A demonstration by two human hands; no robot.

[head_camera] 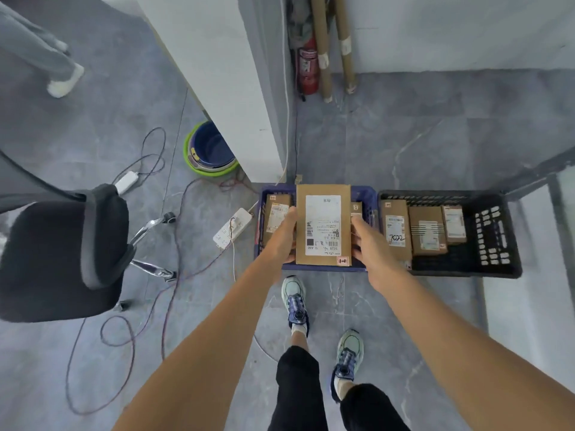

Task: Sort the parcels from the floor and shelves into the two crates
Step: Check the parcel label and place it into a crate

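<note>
A flat brown cardboard parcel [323,225] with a white shipping label is held over the blue crate [323,268]. My left hand [281,236] grips its left edge and my right hand [368,241] grips its right edge. Under it in the blue crate lie other parcels: one [275,217] shows at the left, and a corner of another [356,208] at the right. The black crate [497,237] stands right beside the blue one and holds three brown parcels [427,233] in its left half.
A black office chair [62,256] stands at the left. Cables and power strips [232,231] lie across the floor beside the blue crate. Stacked basins [211,150] sit by a white wall corner. A fire extinguisher [308,68] and cardboard tubes stand behind. A person's legs [46,54] appear far left.
</note>
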